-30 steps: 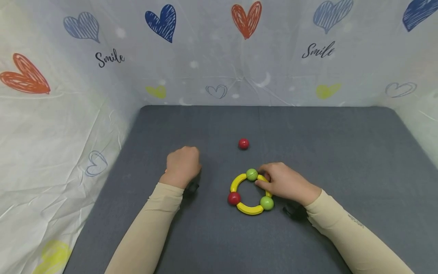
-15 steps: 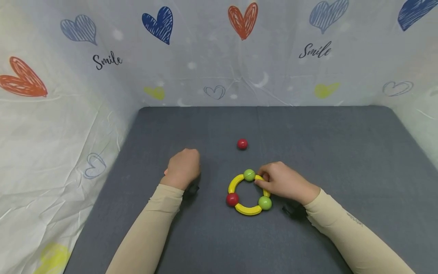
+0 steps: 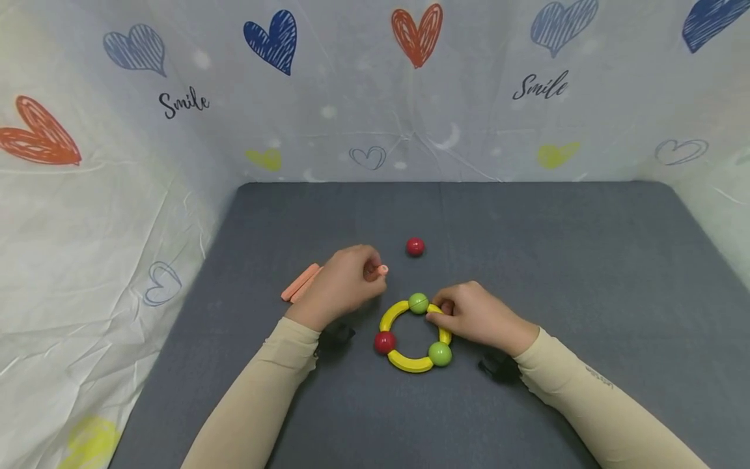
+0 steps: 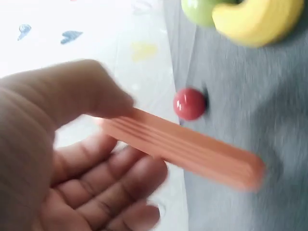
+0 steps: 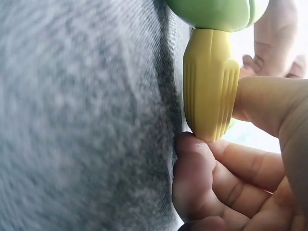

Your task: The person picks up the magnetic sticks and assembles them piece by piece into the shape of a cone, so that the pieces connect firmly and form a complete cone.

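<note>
Orange stick (image 4: 185, 149) is pinched by left fingers (image 4: 144, 175); backdrop (image 3: 351, 85) reads "Smile" twice.

Left hand (image 4: 53, 115): thumb and fingers pinch the rod near one end.
Orange rod (image 4: 187, 149): grooved lengthwise; free end rounded, sloping down to the right; slightly blurred.
Red ball (image 4: 189, 104): glossy; apart from the rod, on grey cloth (image 4: 240, 86).
Green ball (image 4: 199, 10): cut off by top edge; beside a yellow curved piece (image 4: 262, 21).
White sheet (image 4: 125, 24): blue and yellow marks.
</note>
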Demonstrator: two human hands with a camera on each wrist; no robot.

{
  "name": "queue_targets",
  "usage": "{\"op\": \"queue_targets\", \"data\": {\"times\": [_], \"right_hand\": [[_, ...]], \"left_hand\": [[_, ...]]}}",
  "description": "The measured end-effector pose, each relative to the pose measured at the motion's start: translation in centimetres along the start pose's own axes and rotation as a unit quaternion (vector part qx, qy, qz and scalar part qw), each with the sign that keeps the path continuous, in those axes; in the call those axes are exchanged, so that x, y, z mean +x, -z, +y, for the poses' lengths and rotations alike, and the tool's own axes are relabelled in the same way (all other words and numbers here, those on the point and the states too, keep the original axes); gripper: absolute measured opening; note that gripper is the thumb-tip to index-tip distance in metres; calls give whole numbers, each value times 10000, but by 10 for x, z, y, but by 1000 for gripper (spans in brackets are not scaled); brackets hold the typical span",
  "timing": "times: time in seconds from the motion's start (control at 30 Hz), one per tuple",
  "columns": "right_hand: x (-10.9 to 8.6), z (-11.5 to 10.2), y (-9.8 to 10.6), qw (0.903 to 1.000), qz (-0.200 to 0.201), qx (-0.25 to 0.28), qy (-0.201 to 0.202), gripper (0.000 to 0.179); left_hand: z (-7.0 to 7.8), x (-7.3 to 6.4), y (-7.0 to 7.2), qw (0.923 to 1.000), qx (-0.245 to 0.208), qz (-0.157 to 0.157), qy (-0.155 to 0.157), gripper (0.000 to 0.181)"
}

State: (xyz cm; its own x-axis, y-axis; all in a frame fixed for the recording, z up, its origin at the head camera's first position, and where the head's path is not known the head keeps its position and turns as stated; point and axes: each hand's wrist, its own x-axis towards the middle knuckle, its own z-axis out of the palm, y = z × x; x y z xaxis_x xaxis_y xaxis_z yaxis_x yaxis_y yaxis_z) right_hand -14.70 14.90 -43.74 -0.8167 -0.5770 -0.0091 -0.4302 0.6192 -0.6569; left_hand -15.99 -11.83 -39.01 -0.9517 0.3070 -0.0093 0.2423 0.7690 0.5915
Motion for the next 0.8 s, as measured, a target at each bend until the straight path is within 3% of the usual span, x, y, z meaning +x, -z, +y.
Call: {"op": "queue_targets", "data": {"times": [0.13, 0.3, 0.4, 0.8], "right_hand": [[-1, 0, -1, 10000, 3, 59, 21, 8], [0, 1, -1, 10000, -29, 12, 85, 8], [0, 0, -1, 9999, -47, -29, 121, 9], [0, -2, -3, 9992, -45, -299, 255, 10]], "left_hand": [[10, -3, -5, 9961, -657, 44, -584, 9], [22, -9, -10, 9809, -1378, 42, -1372, 12], [27, -12, -12, 9746, -1533, 12, -1632, 12], [29, -11, -17, 9779, -1269, -276, -1638, 13]]}}
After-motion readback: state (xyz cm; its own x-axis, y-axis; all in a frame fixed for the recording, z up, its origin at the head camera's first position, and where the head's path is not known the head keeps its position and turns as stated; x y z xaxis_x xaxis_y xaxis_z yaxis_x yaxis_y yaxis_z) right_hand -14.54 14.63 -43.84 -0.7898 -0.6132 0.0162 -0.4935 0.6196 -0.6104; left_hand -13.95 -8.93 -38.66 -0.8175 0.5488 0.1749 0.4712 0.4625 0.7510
